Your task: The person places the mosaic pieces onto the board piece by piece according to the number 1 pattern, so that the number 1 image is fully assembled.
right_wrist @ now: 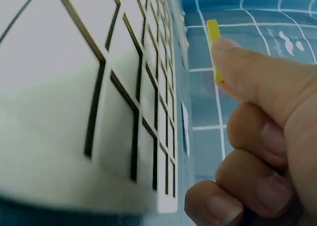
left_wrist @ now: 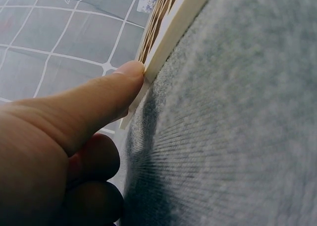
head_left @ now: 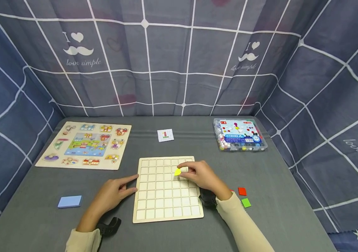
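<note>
A wooden grid board (head_left: 168, 220) with rows of square recesses lies flat in the middle of the table. My right hand (head_left: 202, 175) pinches a small yellow tile (head_left: 177, 172) between thumb and index finger, over the upper right part of the grid. In the right wrist view the yellow tile (right_wrist: 212, 28) stands on edge, apart from the board's surface, and the other fingers are curled. At the board's left edge, my left hand (head_left: 111, 194) rests with thumb and index finger stretched out; the thumb (left_wrist: 106, 94) presses against the wooden side.
Red (head_left: 242, 191) and green (head_left: 246, 202) tiles lie beside the right forearm. A light blue block (head_left: 69, 202) is at left. Behind are a wooden picture puzzle (head_left: 123, 140), a small printed grid card (head_left: 165, 135) and a clear plastic box (head_left: 240, 145) of coloured balls.
</note>
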`<move>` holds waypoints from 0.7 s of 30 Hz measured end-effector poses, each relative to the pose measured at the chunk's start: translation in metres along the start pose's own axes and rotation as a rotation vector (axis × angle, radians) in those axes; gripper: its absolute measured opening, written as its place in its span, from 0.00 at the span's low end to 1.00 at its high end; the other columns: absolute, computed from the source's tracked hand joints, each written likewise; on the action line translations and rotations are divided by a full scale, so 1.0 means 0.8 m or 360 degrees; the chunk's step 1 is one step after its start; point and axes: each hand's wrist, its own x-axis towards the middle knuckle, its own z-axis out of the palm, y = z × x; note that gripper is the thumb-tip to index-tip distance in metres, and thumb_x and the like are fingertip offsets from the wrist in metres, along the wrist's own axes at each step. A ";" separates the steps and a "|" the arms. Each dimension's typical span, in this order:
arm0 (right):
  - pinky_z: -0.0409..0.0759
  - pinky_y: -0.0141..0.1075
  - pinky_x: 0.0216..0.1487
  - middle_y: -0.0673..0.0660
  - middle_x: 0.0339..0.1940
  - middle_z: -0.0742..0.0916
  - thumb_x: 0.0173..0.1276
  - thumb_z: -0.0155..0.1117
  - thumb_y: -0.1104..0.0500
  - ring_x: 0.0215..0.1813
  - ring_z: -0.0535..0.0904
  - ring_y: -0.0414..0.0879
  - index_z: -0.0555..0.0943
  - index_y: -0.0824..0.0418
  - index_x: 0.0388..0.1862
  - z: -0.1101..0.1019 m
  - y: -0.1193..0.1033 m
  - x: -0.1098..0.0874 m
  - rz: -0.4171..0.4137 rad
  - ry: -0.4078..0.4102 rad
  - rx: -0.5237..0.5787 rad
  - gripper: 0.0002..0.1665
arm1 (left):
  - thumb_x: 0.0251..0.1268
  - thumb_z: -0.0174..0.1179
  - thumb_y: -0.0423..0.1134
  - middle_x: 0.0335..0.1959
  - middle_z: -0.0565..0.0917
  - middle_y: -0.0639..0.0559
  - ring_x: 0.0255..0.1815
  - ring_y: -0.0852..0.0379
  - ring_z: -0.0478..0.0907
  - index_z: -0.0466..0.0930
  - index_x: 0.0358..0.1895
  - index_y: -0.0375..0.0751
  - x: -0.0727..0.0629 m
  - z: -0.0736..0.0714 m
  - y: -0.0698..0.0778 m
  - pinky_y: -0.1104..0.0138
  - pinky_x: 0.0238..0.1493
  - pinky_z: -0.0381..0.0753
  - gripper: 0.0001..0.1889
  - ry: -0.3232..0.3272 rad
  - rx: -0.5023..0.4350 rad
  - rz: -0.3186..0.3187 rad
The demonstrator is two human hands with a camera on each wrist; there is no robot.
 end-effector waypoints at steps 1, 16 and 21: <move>0.61 0.29 0.25 0.37 0.14 0.65 0.68 0.75 0.55 0.19 0.57 0.30 0.89 0.52 0.52 0.003 -0.001 0.003 -0.0027 0.0000 -0.0026 0.14 | 0.65 0.70 0.53 0.15 0.67 0.63 0.16 0.67 0.58 0.82 0.67 0.55 0.000 -0.001 0.000 0.69 0.22 0.60 0.27 0.0002 0.0005 -0.0001; 0.62 0.28 0.24 0.37 0.14 0.67 0.69 0.73 0.56 0.19 0.58 0.29 0.88 0.54 0.53 0.040 -0.013 0.033 -0.0159 0.0005 -0.0078 0.14 | 0.65 0.70 0.53 0.15 0.67 0.63 0.16 0.67 0.58 0.82 0.67 0.56 0.000 0.000 0.001 0.69 0.22 0.59 0.27 -0.0008 0.0024 -0.0024; 0.64 0.28 0.25 0.37 0.14 0.68 0.70 0.73 0.55 0.18 0.59 0.29 0.88 0.54 0.52 0.048 -0.018 0.044 -0.0183 0.0032 -0.0115 0.13 | 0.65 0.71 0.52 0.15 0.67 0.63 0.16 0.67 0.57 0.82 0.67 0.55 0.000 0.000 0.000 0.69 0.21 0.59 0.26 -0.0002 0.0013 -0.0021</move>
